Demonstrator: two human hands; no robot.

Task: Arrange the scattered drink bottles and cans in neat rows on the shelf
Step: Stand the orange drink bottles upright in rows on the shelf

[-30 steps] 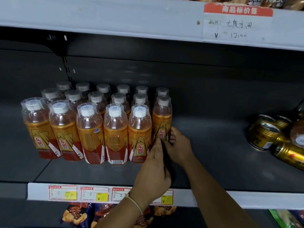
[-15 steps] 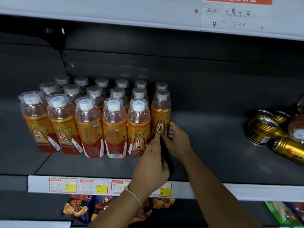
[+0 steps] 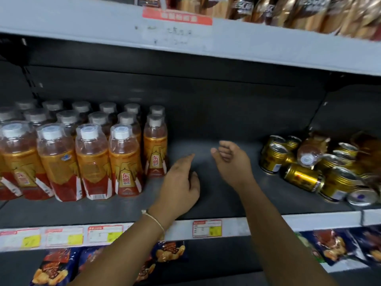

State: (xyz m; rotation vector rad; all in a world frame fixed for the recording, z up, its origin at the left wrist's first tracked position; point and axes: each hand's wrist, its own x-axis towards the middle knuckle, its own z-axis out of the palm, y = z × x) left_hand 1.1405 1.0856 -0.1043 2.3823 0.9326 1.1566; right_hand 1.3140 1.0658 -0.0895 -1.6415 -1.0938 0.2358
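Both hands hover empty over the bare middle of the dark grey metal shelf (image 3: 206,129): the left hand (image 3: 179,182) with loose, relaxed fingers just beside the upright rows of orange-labelled clear plastic drink bottles with white caps (image 3: 123,162), the right hand (image 3: 231,162) with fingers loosely curled. Well apart to the right, the gold metal drink cans (image 3: 301,176) lie tumbled in a heap, a fallen bottle (image 3: 309,153) among them.

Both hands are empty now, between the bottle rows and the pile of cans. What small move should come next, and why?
Probably the right hand should reach right to the fallen bottle lying on the gold cans. Both it and the left hand hold nothing, the standing bottles look orderly, and that pile is still a jumble.
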